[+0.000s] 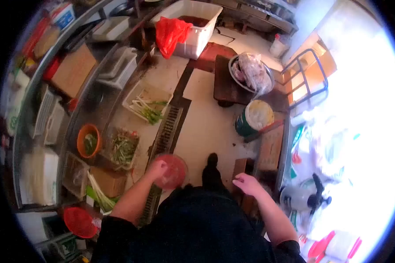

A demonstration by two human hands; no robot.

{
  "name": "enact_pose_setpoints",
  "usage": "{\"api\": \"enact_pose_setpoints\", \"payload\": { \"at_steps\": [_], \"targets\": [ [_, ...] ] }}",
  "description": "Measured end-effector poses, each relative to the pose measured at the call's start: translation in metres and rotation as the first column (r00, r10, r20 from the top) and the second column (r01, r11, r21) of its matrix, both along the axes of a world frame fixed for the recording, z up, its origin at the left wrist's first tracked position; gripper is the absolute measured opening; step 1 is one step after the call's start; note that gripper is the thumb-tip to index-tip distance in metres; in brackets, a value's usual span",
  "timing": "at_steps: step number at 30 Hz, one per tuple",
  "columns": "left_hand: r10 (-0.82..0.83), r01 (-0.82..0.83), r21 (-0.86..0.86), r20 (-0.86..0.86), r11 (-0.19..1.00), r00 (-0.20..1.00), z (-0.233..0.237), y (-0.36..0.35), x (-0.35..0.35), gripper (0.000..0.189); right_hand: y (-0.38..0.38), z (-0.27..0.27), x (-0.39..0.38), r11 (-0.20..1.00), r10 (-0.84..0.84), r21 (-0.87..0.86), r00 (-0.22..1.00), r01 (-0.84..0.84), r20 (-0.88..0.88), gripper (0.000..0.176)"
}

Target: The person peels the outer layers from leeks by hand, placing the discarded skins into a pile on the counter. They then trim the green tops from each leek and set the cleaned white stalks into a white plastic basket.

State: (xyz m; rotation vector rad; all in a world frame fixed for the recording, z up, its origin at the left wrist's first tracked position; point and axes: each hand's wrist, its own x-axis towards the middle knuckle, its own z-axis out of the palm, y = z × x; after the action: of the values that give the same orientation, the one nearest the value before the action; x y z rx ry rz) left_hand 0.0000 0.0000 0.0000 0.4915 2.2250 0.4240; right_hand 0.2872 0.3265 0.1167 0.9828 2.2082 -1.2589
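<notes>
I look straight down at a kitchen floor. My left hand (pixel 157 168) grips the rim of a small red basin (pixel 174 172) held low over the floor drain grate (pixel 166 131). My right hand (pixel 246 183) hangs free at my side with curled fingers and nothing in it, above a dark wooden block (pixel 243 168). My black shoe (pixel 211 168) and dark clothing show between the two hands.
A white tray of green onions (pixel 147 103), a basket of greens (pixel 123 147) and an orange bowl (pixel 88 140) sit on the floor to the left. Ahead stand a white tub (pixel 193 26) with a red bag (pixel 171 33), a metal bowl of meat (pixel 250 72) and a lidded bucket (pixel 255 116).
</notes>
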Motion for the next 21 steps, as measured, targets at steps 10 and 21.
{"api": "enact_pose_setpoints", "payload": {
  "at_steps": [10, 21],
  "targets": [
    [0.521, -0.487, 0.328, -0.02, 0.81, 0.853, -0.039, 0.079, -0.004, 0.047, 0.23, -0.037, -0.232, 0.946, 0.324, -0.007, 0.945, -0.324, 0.039, 0.046],
    [0.091, -0.095, -0.113, -0.037, 0.989, 0.995, -0.11, 0.141, -0.161, 0.032, 0.327, -0.064, -0.409, 0.963, 0.269, 0.014, 0.963, -0.269, -0.036, 0.041]
  ]
}}
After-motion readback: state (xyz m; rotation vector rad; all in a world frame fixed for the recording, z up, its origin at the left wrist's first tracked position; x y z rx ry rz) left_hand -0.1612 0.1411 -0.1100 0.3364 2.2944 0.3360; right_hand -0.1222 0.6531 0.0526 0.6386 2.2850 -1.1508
